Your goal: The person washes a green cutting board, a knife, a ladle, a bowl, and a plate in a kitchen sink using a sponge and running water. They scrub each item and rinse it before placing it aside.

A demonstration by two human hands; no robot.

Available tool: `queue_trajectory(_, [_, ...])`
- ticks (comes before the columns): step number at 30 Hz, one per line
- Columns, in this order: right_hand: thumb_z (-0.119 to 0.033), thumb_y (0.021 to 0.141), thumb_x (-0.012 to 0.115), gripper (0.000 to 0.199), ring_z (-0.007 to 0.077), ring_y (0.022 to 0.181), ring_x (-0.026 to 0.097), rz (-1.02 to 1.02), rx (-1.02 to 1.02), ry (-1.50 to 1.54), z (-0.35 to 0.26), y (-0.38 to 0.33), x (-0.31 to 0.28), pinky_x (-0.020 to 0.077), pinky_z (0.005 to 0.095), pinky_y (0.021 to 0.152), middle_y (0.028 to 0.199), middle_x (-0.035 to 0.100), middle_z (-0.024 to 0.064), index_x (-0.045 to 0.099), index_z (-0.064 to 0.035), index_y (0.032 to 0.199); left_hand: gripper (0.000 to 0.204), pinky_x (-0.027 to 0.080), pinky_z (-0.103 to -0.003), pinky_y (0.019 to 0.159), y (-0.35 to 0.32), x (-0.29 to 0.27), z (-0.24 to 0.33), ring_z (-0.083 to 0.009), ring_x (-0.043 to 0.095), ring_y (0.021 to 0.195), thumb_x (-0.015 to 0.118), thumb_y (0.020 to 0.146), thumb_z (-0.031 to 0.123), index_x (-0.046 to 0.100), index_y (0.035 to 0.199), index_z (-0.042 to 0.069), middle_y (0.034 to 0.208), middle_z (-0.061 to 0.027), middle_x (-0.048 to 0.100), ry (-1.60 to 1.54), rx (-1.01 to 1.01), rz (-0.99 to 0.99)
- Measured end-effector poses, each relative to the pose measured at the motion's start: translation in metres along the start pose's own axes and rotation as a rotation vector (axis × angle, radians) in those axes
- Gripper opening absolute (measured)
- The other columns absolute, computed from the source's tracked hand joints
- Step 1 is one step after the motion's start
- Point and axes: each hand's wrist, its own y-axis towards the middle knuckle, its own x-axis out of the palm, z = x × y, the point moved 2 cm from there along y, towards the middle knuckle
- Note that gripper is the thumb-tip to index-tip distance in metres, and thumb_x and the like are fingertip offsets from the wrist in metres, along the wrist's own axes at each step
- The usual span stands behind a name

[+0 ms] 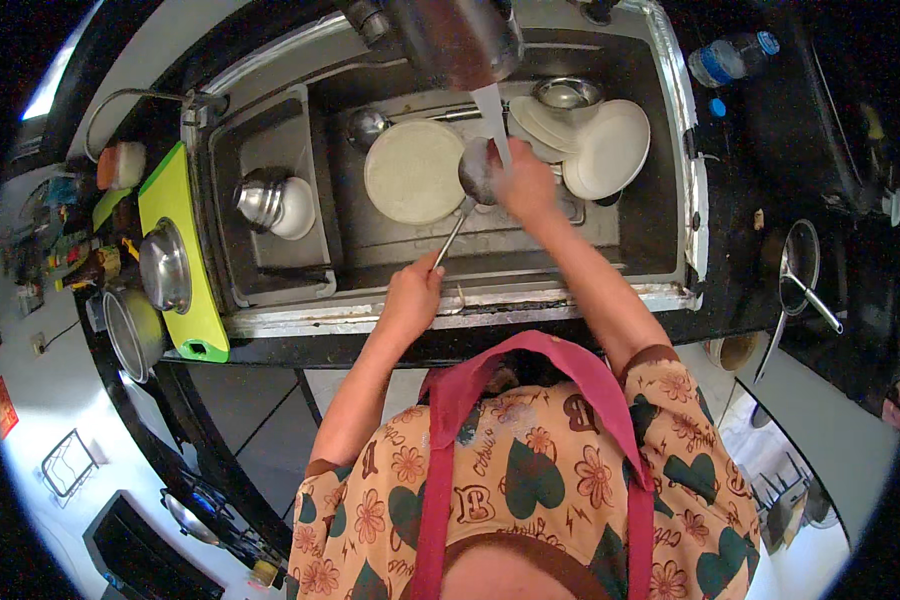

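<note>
From the head camera, looking down over my apron, I had a steel ladle [467, 195] held out over the sink [670, 130]. My left hand [410, 295] was closed round the far end of its thin handle, fingers wrapped tight, just above the sink's front rim. My right hand [525, 185] was up at the bowl of the ladle, curled against it; I could not tell whether it gripped the bowl itself or something to scrub with, since the fingers were hidden on the far side. A stream of water [492, 125] fell from the tap [455, 35] onto the bowl, right beside that hand.

I judged the ladle light and quite stiff, but wet metal is slippery, and a long handle lets the bowl twist if it is taken only at the tip. The safest hold seemed to be as I had it: one hand well round the handle, the other steadying the bowl.

Below the ladle lay a round white plate [413, 172], and to the right a stack of white plates [610, 145] with a small steel bowl [567, 93] behind them. These looked breakable, so a dropped ladle could chip them. In the left basin sat nested steel bowls [265, 200]. On the counter to the left, steel pots [162, 265] stood on a green board [175, 200].
</note>
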Motion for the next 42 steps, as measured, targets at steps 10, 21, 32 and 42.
queue_trajectory(10, [-0.023,0.079,0.063,0.028,0.0410,0.072,0.061,0.027,0.156,0.076,-0.020,0.023,0.003,0.0487,0.0495,0.060,0.082,0.063,0.0194,0.055,-0.0062,0.100,0.029,0.046,-0.051,0.073,0.007,-0.007,0.009,-0.0471,0.057,0.086,0.053,0.089,0.013,0.057,0.117,0.005,0.087,-0.0285,0.060,-0.010,0.016,0.007])
queue_trajectory(21, [-0.028,0.080,0.061,0.030,0.0417,0.075,0.061,-0.002,0.163,0.132,-0.011,0.024,0.011,0.0471,0.0506,0.062,0.079,0.063,0.0211,0.050,-0.0036,0.094,0.029,0.046,-0.050,0.071,-0.001,-0.001,0.015,-0.0462,0.058,0.085,0.054,0.089,0.013,0.058,0.116,0.005,0.085,-0.0282,0.060,-0.024,-0.020,0.008])
queue_trajectory(32, [-0.029,0.079,0.065,0.034,0.0436,0.079,0.061,0.003,0.244,0.168,-0.013,0.027,-0.010,0.0496,0.0480,0.067,0.087,0.064,0.0216,0.051,-0.0046,0.097,0.028,0.046,-0.050,0.070,-0.002,-0.007,0.024,-0.0463,0.058,0.083,0.053,0.089,0.012,0.058,0.115,0.004,0.084,-0.0277,0.061,0.010,-0.023,0.019])
queue_trajectory(42, [-0.028,0.080,0.064,0.034,0.0405,0.077,0.062,0.051,0.309,0.135,0.000,0.027,-0.004,0.0482,0.0483,0.066,0.083,0.065,0.0195,0.053,-0.0038,0.101,0.027,0.045,-0.051,0.073,0.002,-0.008,0.020,-0.0473,0.057,0.086,0.052,0.089,0.011,0.058,0.113,0.003,0.087,-0.0279,0.060,-0.049,-0.013,0.013])
